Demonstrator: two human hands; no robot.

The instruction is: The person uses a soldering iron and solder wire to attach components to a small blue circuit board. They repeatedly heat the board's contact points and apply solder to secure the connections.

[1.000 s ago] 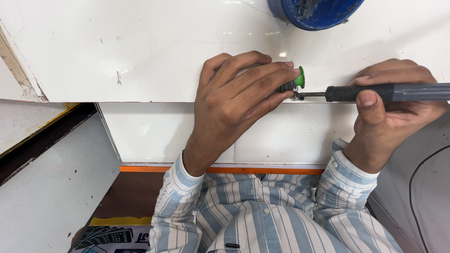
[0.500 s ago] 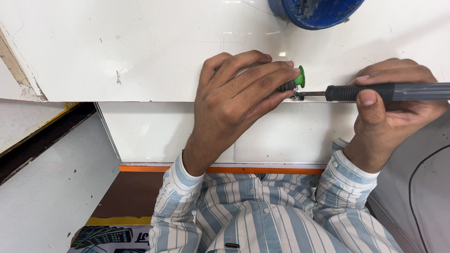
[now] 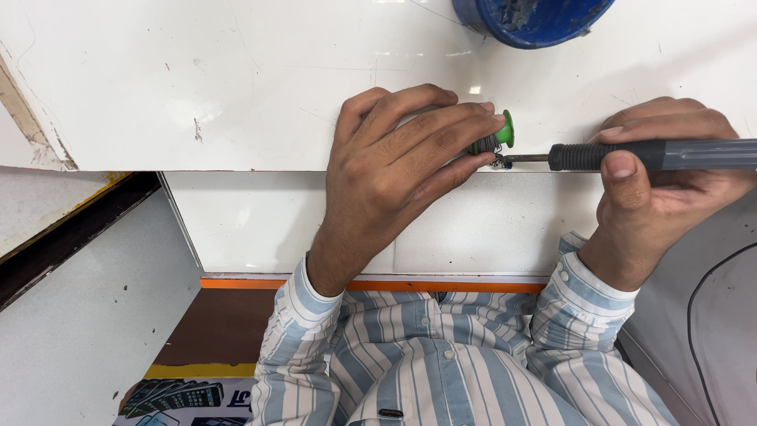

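My left hand (image 3: 398, 162) rests on the white table (image 3: 197, 87) at its front edge, fingers closed around a small green-capped part (image 3: 497, 138) with metal at its tip. My right hand (image 3: 666, 185) grips a soldering iron (image 3: 654, 155) with a black grip and grey handle, lying level. The iron's thin metal tip touches the metal end of the green part just beyond my left fingertips. Most of the part is hidden under my fingers.
A blue bowl (image 3: 528, 20) holding bits stands at the table's far edge, above my hands. A white drawer front with an orange strip (image 3: 236, 282) sits below the tabletop. A dark gap (image 3: 71, 229) and grey panel lie to the left.
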